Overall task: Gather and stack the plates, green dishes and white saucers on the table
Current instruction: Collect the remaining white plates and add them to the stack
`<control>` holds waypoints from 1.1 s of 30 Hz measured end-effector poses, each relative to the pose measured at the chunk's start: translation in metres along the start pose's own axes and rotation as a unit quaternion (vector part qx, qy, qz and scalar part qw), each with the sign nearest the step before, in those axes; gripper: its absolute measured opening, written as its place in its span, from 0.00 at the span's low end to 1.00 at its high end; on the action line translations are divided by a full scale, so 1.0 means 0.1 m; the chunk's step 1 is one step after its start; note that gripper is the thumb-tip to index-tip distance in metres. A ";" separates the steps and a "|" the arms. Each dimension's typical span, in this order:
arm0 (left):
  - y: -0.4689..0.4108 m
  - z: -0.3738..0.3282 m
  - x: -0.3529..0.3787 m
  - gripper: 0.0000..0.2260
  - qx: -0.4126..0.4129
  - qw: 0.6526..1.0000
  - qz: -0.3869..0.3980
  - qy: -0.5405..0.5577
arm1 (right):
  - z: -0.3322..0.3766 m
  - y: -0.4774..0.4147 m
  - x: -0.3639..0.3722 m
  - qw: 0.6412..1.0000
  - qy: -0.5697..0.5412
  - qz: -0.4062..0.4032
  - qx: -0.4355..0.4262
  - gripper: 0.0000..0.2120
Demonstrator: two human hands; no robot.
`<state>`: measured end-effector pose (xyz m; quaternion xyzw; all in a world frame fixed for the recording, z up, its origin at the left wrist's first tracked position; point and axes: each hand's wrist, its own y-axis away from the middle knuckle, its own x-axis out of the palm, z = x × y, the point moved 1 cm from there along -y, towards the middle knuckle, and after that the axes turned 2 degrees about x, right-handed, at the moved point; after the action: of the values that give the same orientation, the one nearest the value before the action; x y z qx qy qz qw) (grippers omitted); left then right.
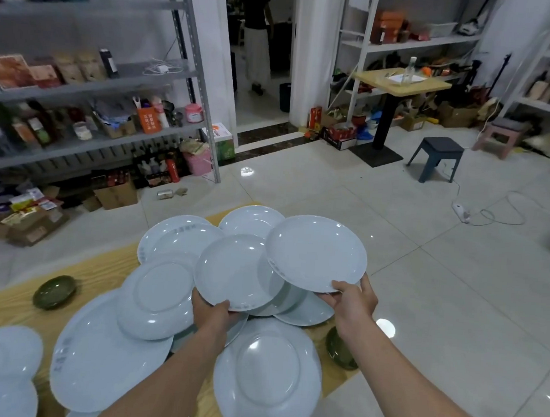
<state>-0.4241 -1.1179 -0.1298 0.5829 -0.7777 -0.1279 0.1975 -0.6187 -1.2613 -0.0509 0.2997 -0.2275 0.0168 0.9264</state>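
Two white plates are up off the pile, one in each of your hands. Your left hand (213,312) pinches the near rim of the left plate (237,271), and your right hand (353,305) pinches the near rim of the right plate (316,252), whose left edge overlaps the other. You hold each by one edge only, so the far side can droop and the glazed rim can slip out of the pinch; that looks like the main risk. The two rims could also knock together if you bring them closer. Below them the loose plates (267,378) lie overlapped and tilted on the wooden surface (97,270), so setting one down off-centre could start a slide. Watch the green dish (340,348) at 6 o'clock from your right hand: it sits right at the surface's edge above the floor, and your forearm could nudge it off. The second green dish (54,291) lies at 9 o'clock from the pile, well apart
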 end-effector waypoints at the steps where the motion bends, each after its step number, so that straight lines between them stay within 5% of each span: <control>1: -0.01 0.00 0.01 0.36 -0.001 1.000 -0.001 0.012 | 0.01 -0.02 0.01 1.000 0.000 0.002 0.003 0.40; 20: 0.33 -0.40 -0.48 0.41 -0.003 0.994 0.007 0.106 | -0.06 0.17 0.45 0.993 0.039 0.111 0.002 0.40; 33: 0.99 -0.87 -2.23 0.40 0.071 0.983 -0.042 0.165 | -0.99 1.59 1.01 0.967 0.089 0.238 0.026 0.40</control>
<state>-0.4150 -0.8729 -0.0451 0.6404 -0.7167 0.0170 0.2756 -0.5143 -1.0860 0.0086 0.2580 -0.2085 0.2689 0.9042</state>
